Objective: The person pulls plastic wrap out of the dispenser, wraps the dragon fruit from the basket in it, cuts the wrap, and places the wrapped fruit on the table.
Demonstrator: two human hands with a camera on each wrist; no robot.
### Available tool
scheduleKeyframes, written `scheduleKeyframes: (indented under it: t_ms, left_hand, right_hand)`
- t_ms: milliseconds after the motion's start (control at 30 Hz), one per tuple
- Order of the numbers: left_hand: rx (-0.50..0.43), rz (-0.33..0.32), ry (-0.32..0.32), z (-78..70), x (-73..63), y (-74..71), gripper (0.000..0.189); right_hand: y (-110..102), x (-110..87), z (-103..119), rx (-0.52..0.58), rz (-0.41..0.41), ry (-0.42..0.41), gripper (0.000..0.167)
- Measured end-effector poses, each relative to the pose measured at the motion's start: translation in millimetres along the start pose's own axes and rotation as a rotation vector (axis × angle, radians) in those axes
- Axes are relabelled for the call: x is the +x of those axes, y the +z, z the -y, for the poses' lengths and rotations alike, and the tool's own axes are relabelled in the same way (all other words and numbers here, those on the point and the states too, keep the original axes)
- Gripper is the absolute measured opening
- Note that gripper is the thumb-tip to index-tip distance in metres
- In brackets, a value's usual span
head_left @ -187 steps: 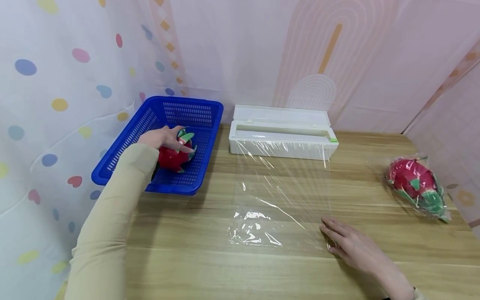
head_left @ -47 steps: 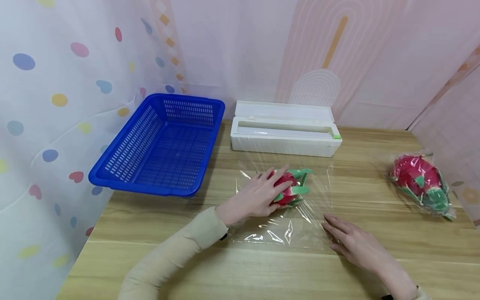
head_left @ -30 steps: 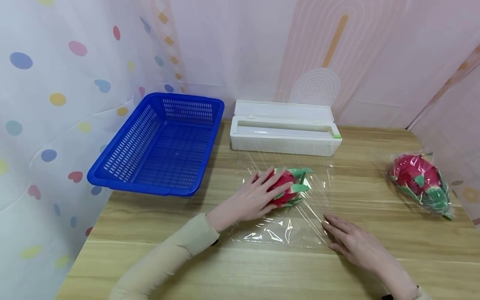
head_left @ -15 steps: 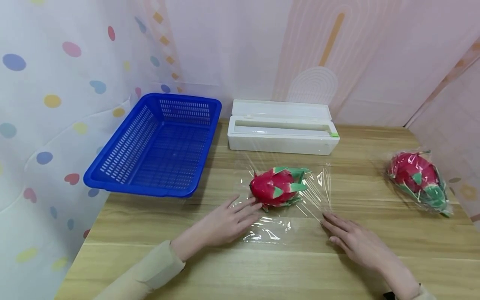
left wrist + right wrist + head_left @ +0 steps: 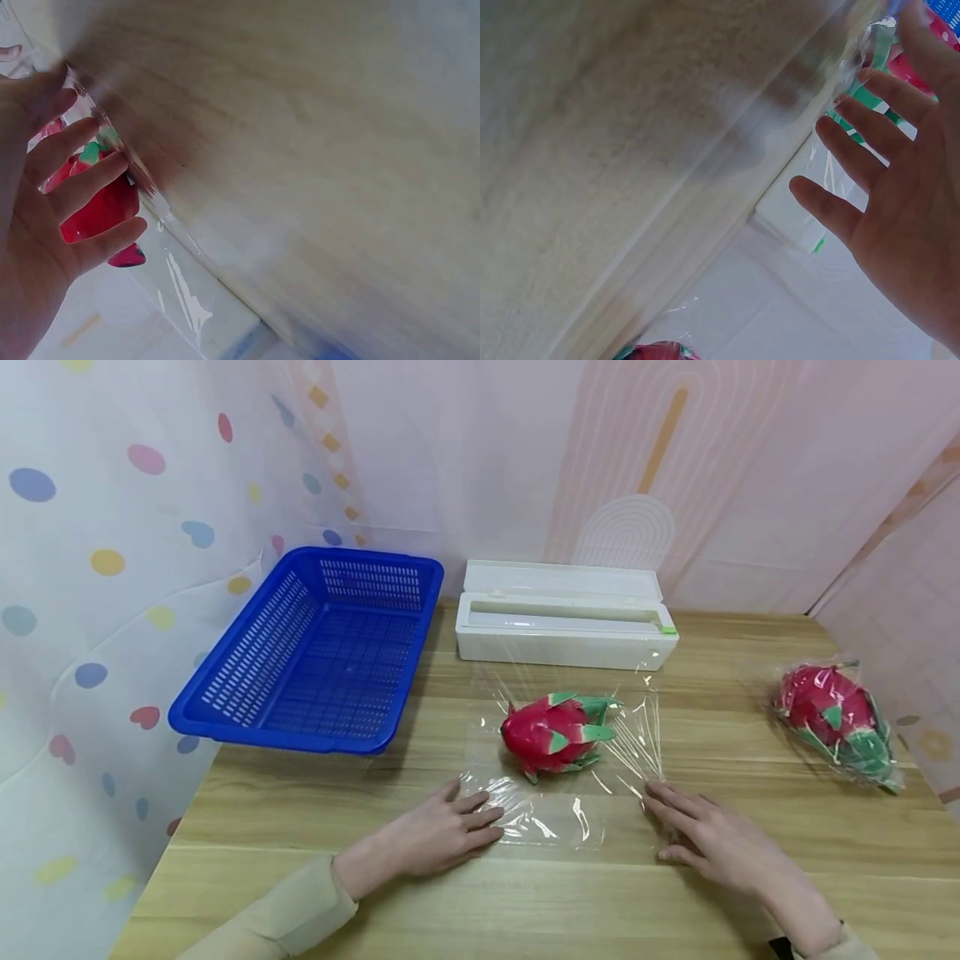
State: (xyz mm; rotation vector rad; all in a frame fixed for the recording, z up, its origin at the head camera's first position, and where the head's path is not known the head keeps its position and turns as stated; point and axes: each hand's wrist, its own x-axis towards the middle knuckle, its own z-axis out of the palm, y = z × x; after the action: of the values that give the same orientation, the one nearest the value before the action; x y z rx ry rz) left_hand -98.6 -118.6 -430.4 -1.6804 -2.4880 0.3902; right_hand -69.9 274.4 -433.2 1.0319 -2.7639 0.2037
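A red dragon fruit [image 5: 551, 733] with green-tipped scales lies on a sheet of cling film [image 5: 540, 818], its leafy end to the right. The film runs from a white dispenser box [image 5: 566, 643] toward the front of the table. My left hand [image 5: 442, 831], fingers spread, rests on the film's near left corner, apart from the fruit. At the film's right edge, the extended fingertips of my right hand [image 5: 712, 839] touch it. Both wrist views show the straight fingers of the left hand [image 5: 52, 195] and the right hand [image 5: 900, 172], with the fruit beyond them.
At the left stands a blue slotted basket [image 5: 300, 739] with nothing in it. A second dragon fruit [image 5: 832, 714], wrapped in film, lies at the right. The dispenser's lid is up against the patterned curtain [image 5: 510, 468] behind the wooden table [image 5: 540, 910].
My left hand took the dragon fruit out of the basket, set it on the film, let go and moved to the near left corner. The right hand stayed at the film's right edge.
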Motion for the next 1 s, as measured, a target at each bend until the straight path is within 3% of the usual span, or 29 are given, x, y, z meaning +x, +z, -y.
scheduleKeyframes:
  t_ms: [67, 233, 500, 600, 767, 867, 1000]
  left_hand:
    - [0.044, -0.005, 0.011, 1.0, -0.4, 1.0, 0.037]
    - [0.110, -0.031, 0.031, 3.4, 0.7, 1.7, 0.037]
    - [0.090, -0.072, 0.004, 3.9, 3.4, -2.6, 0.030]
    - [0.101, -0.129, 0.014, 5.3, 3.7, -2.4, 0.030]
    - [0.100, -0.277, 0.021, 7.2, 3.7, 0.6, 0.032]
    - [0.095, -0.325, 0.022, 7.4, 4.0, 1.7, 0.027]
    - [0.100, -0.346, 0.003, 6.9, 4.8, 2.3, 0.019]
  right_hand:
    - [1, 0.6, -2, -0.015, -0.044, -0.046, 0.060]
    - [1, 2.6, -3, -0.045, -0.117, -0.112, 0.038]
    - [6, 3.7, -5, -0.069, -0.098, -0.115, 0.053]
    - [5, 6.2, -5, -0.094, -0.106, -0.141, 0.047]
    - [0, 12.0, -6, -0.121, -0.179, -0.171, 0.026]
    - [-3, 15.5, -7, -0.104, -0.232, -0.164, 0.027]
    - [-10, 20.7, -9, -0.088, -0.295, -0.136, 0.047]
